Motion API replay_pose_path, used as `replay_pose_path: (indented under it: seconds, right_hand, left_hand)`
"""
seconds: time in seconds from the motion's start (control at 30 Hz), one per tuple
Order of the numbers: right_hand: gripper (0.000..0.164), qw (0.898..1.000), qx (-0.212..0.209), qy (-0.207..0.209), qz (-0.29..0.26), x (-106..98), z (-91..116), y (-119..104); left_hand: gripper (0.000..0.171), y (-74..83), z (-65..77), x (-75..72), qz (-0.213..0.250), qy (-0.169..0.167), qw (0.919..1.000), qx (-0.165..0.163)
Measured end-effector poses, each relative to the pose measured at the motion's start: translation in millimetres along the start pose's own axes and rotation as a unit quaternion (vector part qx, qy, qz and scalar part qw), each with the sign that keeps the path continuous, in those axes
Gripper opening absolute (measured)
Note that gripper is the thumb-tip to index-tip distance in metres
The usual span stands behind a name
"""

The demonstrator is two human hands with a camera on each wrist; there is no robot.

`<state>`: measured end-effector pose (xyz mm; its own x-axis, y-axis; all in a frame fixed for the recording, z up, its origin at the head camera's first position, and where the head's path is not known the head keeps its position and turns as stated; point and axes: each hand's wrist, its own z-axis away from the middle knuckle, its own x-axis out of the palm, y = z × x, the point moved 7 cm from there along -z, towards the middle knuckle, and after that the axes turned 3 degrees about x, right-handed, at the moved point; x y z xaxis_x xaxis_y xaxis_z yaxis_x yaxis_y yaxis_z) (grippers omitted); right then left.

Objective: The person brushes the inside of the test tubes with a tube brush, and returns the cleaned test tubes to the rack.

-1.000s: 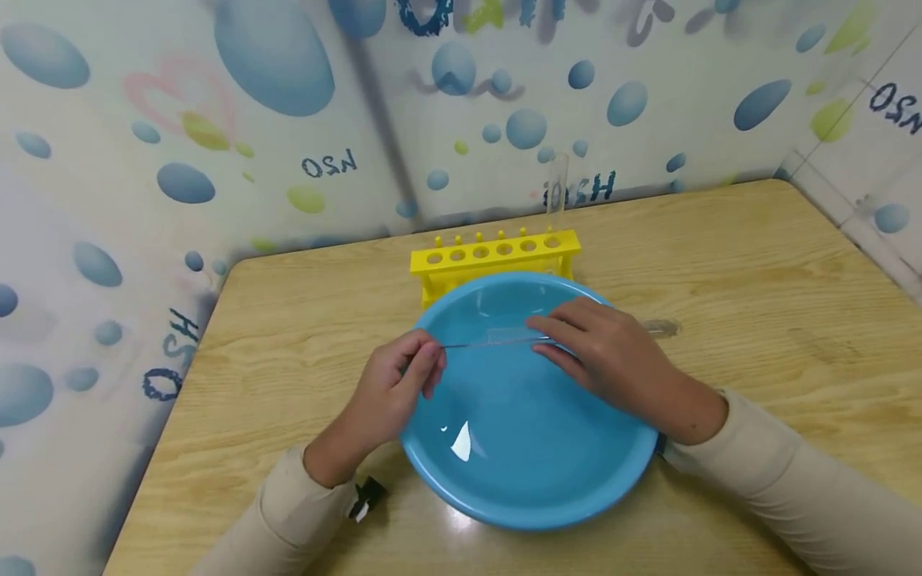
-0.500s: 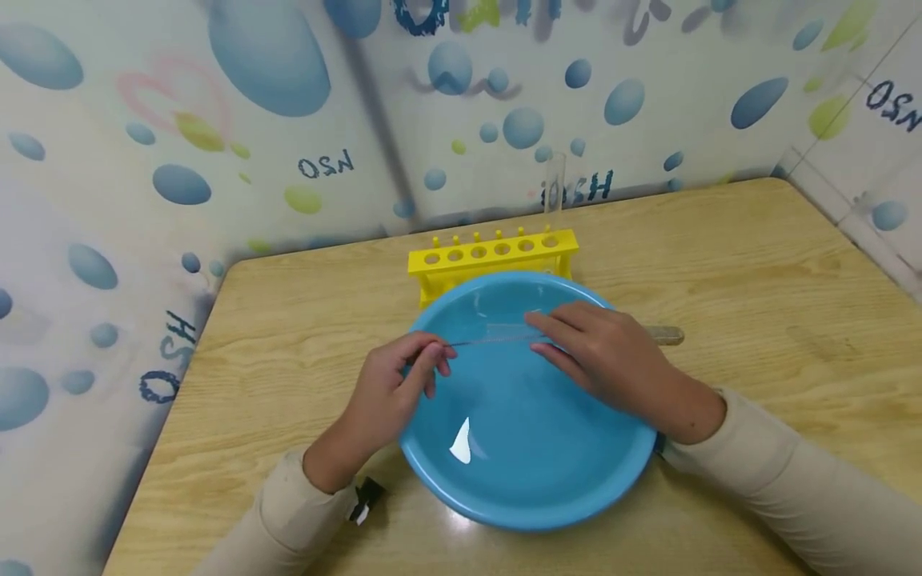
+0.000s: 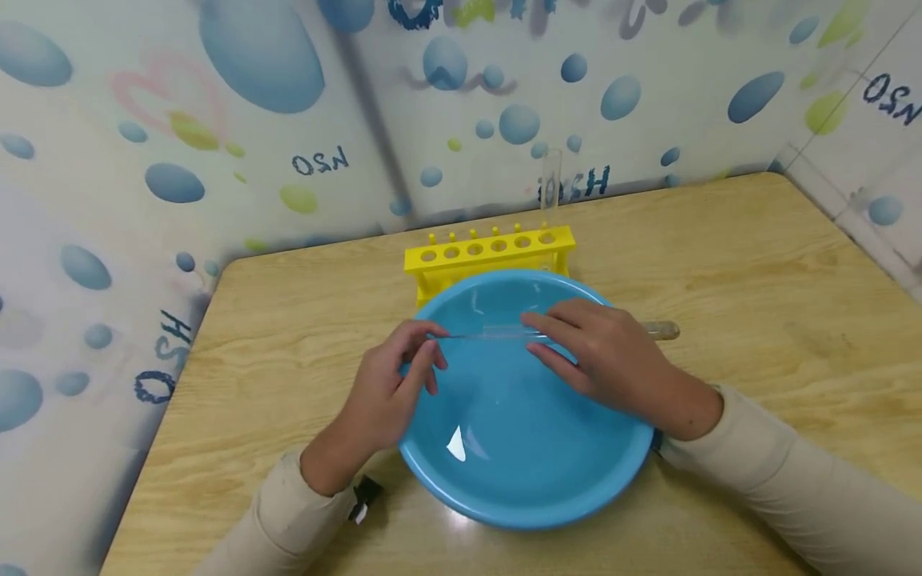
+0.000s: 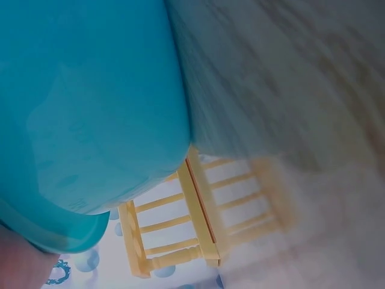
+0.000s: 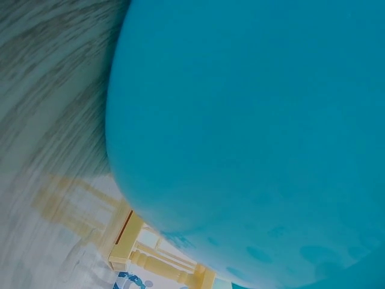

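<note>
Over a blue basin [image 3: 533,480] in the head view, my right hand [image 3: 608,356] grips a clear glass test tube [image 3: 497,330] lying nearly level, its mouth to the left. Its rounded end sticks out right of the hand and looks grey-brown inside, like bristles. From the mouth runs the thin wire handle of a test tube brush [image 3: 464,336]. My left hand [image 3: 392,384] pinches the wire's outer end between thumb and fingers. The middle of the tube is hidden by my right fingers. Both wrist views show mainly the basin's outer wall [image 4: 108,108].
Just behind the basin stands a yellow test tube rack [image 3: 490,250]. Another clear test tube [image 3: 551,180] stands upright at its right end. All rest on a wooden table [image 3: 302,320] against a patterned wall [image 3: 252,160].
My left hand and the wire have risen slightly, its index finger straighter. The blurred, rounded tube end has become sharper. My right hand keeps nearly the same place.
</note>
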<state>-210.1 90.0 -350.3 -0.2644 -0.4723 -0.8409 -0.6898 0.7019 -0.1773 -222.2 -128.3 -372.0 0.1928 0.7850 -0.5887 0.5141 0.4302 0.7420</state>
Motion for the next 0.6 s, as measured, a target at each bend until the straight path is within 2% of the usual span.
replay_pose_path:
  seconds: [0.2,0.33,0.47,0.6]
  right_hand:
    - [0.049,1.0,0.005,-0.003,-0.001,-0.8,-0.9,-0.5]
    - [0.048,1.0,0.012,0.001,-0.001,-0.9,-0.6,0.2]
    - [0.049,1.0,0.015,0.008,-0.007,-2.0,-1.5,1.0]
    - [0.049,1.0,0.016,0.009,-0.011,-1.1,-0.6,1.1]
  left_hand:
    - [0.021,1.3,0.1,0.3,-0.005,-0.004,0.9999,0.011]
    - [0.019,3.4,1.3,-0.6,-0.008,0.004,0.9997,0.024]
    - [0.016,6.2,1.5,-2.5,-0.026,0.015,0.9989,0.035]
    - [0.015,6.9,2.8,-2.2,-0.042,0.013,0.9985,0.032]
